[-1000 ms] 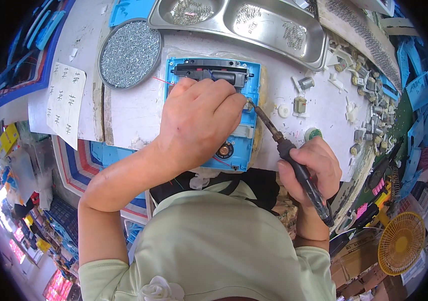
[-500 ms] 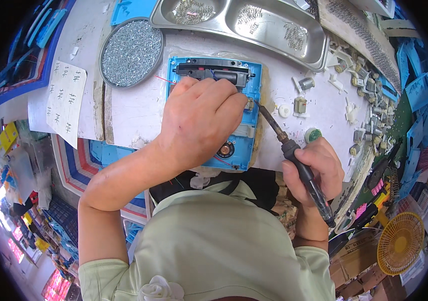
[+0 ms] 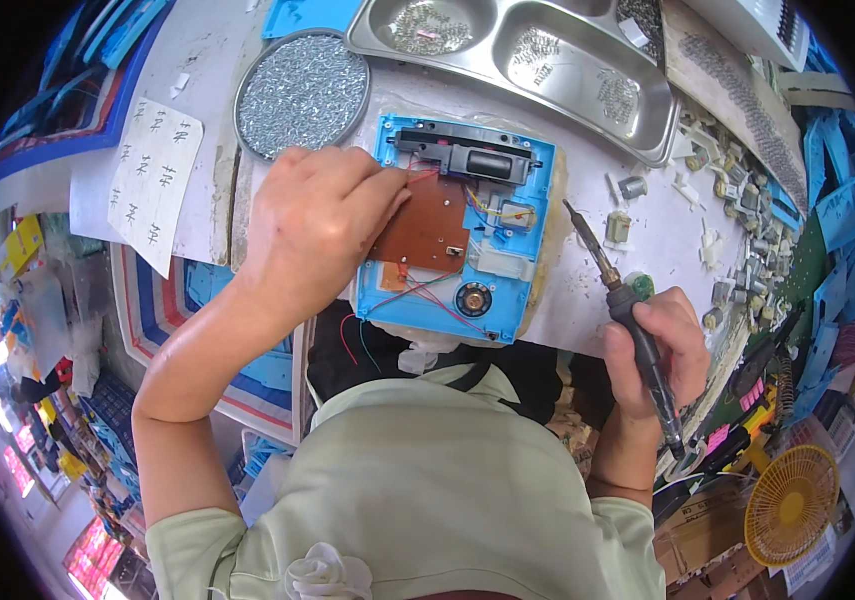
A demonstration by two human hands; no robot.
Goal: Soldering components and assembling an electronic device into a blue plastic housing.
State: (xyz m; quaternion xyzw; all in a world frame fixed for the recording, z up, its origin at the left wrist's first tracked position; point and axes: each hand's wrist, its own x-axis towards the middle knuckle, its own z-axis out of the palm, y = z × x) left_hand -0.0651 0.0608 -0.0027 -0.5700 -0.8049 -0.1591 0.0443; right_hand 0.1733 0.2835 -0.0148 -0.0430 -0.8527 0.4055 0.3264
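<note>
We note a white bench (image 3: pixel 587 270), worn and cluttered: a round dish of screws (image 3: pixel 299 92) at upper left, a steel compartment tray (image 3: pixel 547 60) along the top, small parts scattered at upper right. A yellow fan (image 3: pixel 790 505) sits at lower right. The left hand (image 3: pixel 312 225) rests on the blue open casing (image 3: pixel 457 230) at centre frame, fingers together pressing its brown circuit board (image 3: pixel 427 230). The right hand (image 3: pixel 652 350) has fingers clamped on a soldering iron (image 3: pixel 622 305), long axis diagonal, tip pointing to the upper left, just beside the casing.
</note>
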